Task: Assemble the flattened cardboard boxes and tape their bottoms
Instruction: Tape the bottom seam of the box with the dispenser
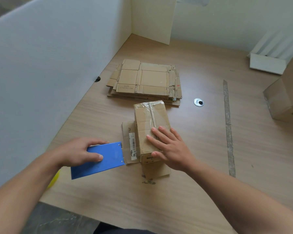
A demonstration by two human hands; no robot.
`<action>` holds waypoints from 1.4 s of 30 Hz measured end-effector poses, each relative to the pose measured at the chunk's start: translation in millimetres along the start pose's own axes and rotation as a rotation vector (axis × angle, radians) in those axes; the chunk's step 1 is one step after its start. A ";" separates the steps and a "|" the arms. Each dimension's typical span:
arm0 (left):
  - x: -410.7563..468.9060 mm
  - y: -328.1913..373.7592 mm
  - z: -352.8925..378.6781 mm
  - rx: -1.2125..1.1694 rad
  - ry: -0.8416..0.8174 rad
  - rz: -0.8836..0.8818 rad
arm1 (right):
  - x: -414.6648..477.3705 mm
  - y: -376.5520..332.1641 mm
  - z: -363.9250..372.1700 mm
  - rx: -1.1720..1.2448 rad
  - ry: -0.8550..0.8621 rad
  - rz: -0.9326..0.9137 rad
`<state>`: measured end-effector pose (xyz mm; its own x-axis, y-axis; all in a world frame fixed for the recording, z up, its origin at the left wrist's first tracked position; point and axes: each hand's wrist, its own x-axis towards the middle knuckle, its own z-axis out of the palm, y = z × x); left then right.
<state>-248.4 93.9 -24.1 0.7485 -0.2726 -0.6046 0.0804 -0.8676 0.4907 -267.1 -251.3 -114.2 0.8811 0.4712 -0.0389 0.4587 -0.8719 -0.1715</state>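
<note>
A small assembled cardboard box [149, 119] stands bottom-up on the wooden table [193, 149], clear tape running along its seam, its open flaps splayed flat on the table. My right hand [167, 147] rests flat on the near end of the box, fingers straight. My left hand [74, 152] grips a blue tape dispenser [100, 159] just left of the box, its front edge close to a flap that bears a barcode label. Behind the box lies a stack of flattened cardboard boxes [145, 80].
A grey partition [49, 56] walls the table's left side. A larger cardboard box [286, 95] stands at the right edge, a white tray [267, 63] behind it. A tape strip [227, 125] and a metal grommet [198, 102] lie right of the small box.
</note>
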 end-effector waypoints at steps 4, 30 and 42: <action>18.8 15.8 17.2 0.160 0.092 -0.008 | 1.3 -1.5 -0.2 0.025 -0.005 0.000; 46.6 95.9 75.9 0.549 0.413 -0.095 | 4.0 -18.5 -16.3 0.509 0.055 0.175; 44.2 22.7 84.6 0.305 0.478 -0.153 | -12.5 -15.9 -20.5 0.754 0.302 0.380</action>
<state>-269.2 26.9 -92.8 0.9626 0.0217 -0.2700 0.0711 -0.9821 0.1746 -283.1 -246.1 -90.7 0.9996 0.0210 0.0176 0.0266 -0.5929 -0.8048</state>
